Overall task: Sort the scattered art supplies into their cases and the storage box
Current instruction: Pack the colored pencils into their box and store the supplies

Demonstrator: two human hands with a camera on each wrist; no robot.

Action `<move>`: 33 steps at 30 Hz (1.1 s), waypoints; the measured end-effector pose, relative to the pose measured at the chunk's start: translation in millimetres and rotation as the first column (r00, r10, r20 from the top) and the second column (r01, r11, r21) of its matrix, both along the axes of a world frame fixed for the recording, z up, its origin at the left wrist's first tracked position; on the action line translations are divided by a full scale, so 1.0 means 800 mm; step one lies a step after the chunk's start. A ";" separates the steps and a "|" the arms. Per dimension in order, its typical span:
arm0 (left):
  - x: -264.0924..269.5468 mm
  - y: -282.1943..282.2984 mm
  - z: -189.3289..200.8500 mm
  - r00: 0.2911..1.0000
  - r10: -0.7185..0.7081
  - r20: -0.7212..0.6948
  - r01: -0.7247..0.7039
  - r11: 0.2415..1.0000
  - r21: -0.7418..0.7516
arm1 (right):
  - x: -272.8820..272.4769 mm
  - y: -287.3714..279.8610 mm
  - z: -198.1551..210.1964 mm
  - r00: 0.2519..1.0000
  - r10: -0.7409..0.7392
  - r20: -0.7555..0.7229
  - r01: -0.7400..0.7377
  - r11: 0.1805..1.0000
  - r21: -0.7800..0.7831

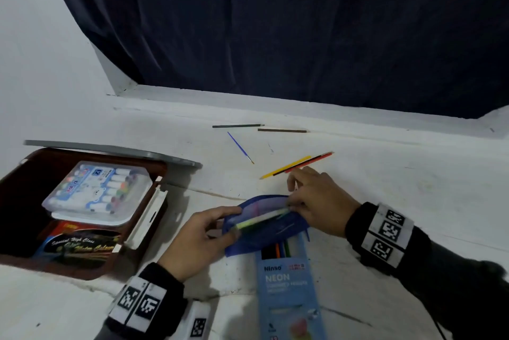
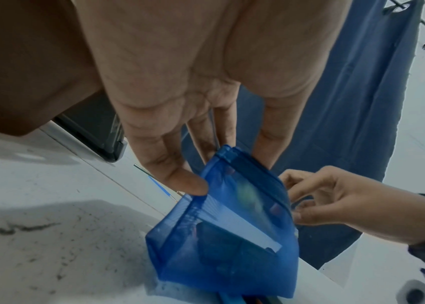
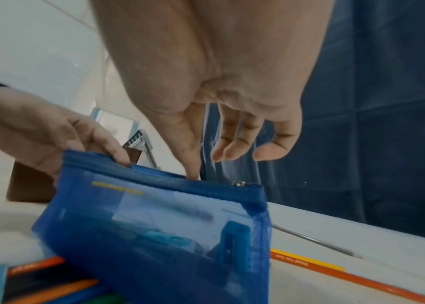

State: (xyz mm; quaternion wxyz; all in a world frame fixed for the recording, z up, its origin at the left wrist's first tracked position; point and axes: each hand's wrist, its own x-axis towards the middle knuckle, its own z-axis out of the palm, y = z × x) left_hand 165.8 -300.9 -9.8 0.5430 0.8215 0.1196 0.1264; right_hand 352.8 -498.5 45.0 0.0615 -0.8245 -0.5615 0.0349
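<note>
A blue mesh pouch [image 1: 271,232] [image 2: 227,246] [image 3: 141,242] stands on the white surface with its top held apart. My left hand [image 1: 234,222] [image 2: 206,168] pinches the left end of its rim. My right hand [image 1: 294,204] [image 3: 206,164] pinches the rim at the right end, near the zip pull. A pale green and white stick [image 1: 261,220] lies in the pouch mouth. Beyond the right hand lie a yellow pencil [image 1: 286,167] and a red pencil [image 1: 309,162]. Farther back are a blue brush [image 1: 240,147], a green pencil [image 1: 238,126] and a brown pencil [image 1: 282,130].
A blue Neon pencil case [image 1: 289,284] lies under the pouch's near side. The brown storage box [image 1: 24,182] at the left holds a clear marker case [image 1: 96,191] and a watercolour box [image 1: 80,243]; its grey lid [image 1: 110,149] lies behind. A dark curtain [image 1: 275,23] hangs at the back.
</note>
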 end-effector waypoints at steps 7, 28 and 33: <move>0.003 0.004 -0.003 0.999 0.019 -0.042 -0.014 0.994 0.110 | 0.014 -0.042 -0.022 0.792 -0.288 -0.538 0.448 0.873 0.193; 0.113 -0.100 0.096 0.971 -0.225 0.077 0.162 0.863 0.478 | -0.019 -0.081 -0.013 0.891 -0.095 -0.444 0.394 0.649 0.651; 0.111 -0.088 0.089 0.960 -0.274 0.058 0.220 0.865 0.450 | -0.021 -0.087 -0.020 0.946 -0.161 -0.281 0.307 0.726 0.616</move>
